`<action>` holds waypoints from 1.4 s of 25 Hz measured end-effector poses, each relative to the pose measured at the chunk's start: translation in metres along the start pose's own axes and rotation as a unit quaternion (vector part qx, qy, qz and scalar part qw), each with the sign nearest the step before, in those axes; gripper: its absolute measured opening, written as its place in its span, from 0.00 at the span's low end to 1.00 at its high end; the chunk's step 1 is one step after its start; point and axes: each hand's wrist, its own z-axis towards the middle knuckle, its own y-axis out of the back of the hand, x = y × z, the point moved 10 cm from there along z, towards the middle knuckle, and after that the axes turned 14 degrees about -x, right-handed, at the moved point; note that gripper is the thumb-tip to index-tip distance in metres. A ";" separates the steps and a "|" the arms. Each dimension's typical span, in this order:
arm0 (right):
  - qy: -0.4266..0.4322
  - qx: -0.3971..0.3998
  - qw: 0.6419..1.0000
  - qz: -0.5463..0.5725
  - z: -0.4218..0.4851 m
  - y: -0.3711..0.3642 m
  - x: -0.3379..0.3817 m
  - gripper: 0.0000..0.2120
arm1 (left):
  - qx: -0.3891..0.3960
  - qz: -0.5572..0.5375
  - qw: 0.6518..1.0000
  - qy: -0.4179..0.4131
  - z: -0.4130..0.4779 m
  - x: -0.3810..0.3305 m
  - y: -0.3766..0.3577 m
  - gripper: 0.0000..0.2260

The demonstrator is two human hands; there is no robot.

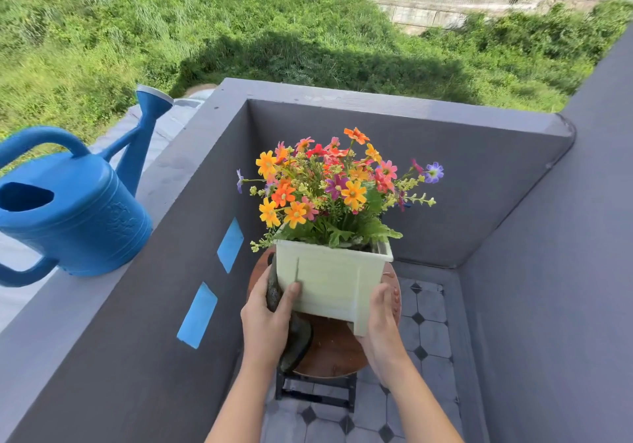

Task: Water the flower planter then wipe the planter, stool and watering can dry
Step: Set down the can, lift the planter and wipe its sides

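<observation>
A pale green square planter (334, 283) full of orange, pink and purple flowers (337, 182) stands on a round brown stool (334, 348) with a black frame. My left hand (269, 319) holds a dark cloth (294, 340) against the planter's left side, thumb on its front face. My right hand (383, 326) rests with straight fingers along the planter's right side near a foot. A blue watering can (72, 203) sits on the ledge at the left, spout pointing away from me.
Grey balcony walls (428, 155) enclose the corner, with two blue tape patches (230, 244) on the left wall. The floor has grey tiles with black diamonds (424, 319). Beyond the ledge the ground drops to green bushes.
</observation>
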 end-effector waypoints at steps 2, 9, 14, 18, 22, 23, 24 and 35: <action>0.013 -0.005 0.999 0.030 0.004 0.004 0.002 0.41 | -0.010 0.000 1.000 -0.019 0.000 -0.003 0.003 0.17; -0.102 0.057 0.939 0.324 0.000 -0.001 0.029 0.33 | -0.005 0.006 0.998 -0.070 0.007 -0.031 0.007 0.19; -0.197 0.126 0.903 0.361 -0.024 -0.021 0.037 0.37 | 0.025 0.025 0.991 -0.126 0.004 -0.066 0.006 0.27; -0.211 0.115 0.896 0.374 -0.034 -0.023 0.057 0.34 | 0.030 0.018 0.992 -0.123 0.000 -0.105 0.014 0.18; -0.208 0.075 0.886 0.408 -0.043 -0.014 0.085 0.25 | -0.019 0.037 0.990 -0.136 -0.006 -0.143 0.026 0.12; -0.199 0.079 0.884 0.416 -0.046 -0.016 0.094 0.26 | -0.054 0.043 0.985 -0.156 -0.009 -0.155 0.032 0.10; -0.186 0.084 0.886 0.416 -0.049 -0.019 0.104 0.25 | -0.104 0.052 0.975 -0.191 -0.013 -0.169 0.039 0.12; -0.078 0.118 0.897 0.418 -0.080 -0.019 0.190 0.26 | -0.133 0.178 0.782 -0.582 -0.061 -0.257 0.022 0.20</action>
